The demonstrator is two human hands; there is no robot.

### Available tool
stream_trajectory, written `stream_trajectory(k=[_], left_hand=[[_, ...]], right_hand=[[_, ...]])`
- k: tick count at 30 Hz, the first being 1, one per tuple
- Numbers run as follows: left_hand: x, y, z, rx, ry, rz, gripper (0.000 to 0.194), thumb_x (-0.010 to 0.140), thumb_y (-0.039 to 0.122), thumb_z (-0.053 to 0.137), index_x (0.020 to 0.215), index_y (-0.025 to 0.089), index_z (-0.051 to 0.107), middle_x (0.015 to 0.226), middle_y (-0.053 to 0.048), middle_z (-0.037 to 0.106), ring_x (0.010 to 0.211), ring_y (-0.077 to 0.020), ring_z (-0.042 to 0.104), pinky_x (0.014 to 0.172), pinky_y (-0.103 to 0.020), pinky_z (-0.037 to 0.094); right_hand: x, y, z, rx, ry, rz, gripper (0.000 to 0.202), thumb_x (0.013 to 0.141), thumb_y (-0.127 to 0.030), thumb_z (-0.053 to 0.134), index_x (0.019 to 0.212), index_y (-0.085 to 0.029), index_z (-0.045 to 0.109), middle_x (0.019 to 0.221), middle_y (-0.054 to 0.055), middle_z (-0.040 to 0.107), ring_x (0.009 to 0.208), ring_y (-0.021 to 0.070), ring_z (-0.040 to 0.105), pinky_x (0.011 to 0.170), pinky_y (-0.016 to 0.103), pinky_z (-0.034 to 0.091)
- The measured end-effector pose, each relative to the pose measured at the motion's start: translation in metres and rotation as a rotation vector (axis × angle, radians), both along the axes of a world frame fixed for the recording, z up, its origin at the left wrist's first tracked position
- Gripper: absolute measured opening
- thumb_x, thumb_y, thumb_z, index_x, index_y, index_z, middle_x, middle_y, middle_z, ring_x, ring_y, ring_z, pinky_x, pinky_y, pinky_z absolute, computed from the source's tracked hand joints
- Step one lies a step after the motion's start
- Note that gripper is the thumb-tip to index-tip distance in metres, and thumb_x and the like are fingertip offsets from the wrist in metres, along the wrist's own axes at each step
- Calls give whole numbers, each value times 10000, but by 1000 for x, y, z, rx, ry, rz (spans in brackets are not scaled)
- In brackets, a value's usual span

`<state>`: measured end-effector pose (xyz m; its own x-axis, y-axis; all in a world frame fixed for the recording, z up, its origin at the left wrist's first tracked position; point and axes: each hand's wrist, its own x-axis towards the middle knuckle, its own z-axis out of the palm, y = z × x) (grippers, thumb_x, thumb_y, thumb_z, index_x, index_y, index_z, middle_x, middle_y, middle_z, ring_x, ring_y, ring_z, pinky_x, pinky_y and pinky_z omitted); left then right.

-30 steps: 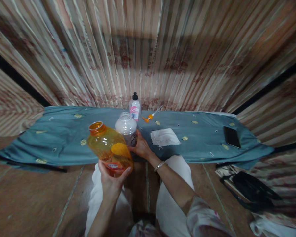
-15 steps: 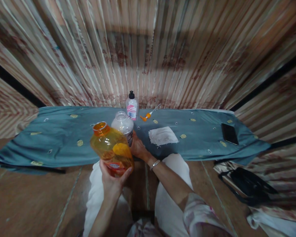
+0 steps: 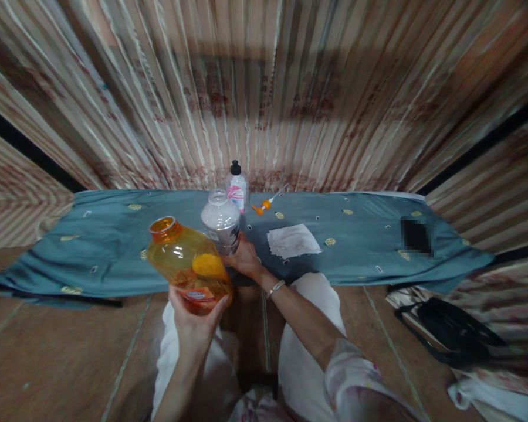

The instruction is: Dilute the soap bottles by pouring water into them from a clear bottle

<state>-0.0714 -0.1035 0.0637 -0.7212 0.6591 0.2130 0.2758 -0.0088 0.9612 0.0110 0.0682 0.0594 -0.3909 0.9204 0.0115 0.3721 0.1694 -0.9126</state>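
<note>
orange bottle (image 3: 180, 261) in left hand (image 3: 194, 322), contents unclear

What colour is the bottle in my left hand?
Translucent amber-orange; the bottle shows best in the head view.

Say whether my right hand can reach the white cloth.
Probably yes: nothing lies between your right hand and the white cloth, though it would likely need to release the clear bottle first.

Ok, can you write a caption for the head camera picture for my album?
The left hand holds an open orange bottle, the right hand an open clear bottle.
</note>
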Motion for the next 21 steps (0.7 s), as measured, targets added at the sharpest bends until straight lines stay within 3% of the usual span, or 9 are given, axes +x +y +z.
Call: stream_trajectory(k=[6,13,21], left_hand=[[3,11,15,82,-35,-13,846,551,354,926,1268,278,484,1232,-65,607,1174,-304,642,1094,-504,498],[6,32,24,125,-45,-83,919,543,362,953,1315,251,468,1318,-103,587,1257,-302,602,1139,-472,451],[17,101,19,93,25,-244,1042,479,456,965,1350,209,450,1337,-113,585,1276,-332,586,1135,-504,447]], right_hand=[[9,1,10,-48,12,-66,682,579,-403,861,1177,-221,589,1162,98,760,1084,296,723,899,401,566],[45,8,22,-12,172,-222,722,508,-470,888,1117,-216,593,1087,71,772,982,258,729,853,383,579],[109,31,22,89,219,-437,721,510,-501,873,1111,-206,607,1118,99,765,989,264,713,896,435,566]])
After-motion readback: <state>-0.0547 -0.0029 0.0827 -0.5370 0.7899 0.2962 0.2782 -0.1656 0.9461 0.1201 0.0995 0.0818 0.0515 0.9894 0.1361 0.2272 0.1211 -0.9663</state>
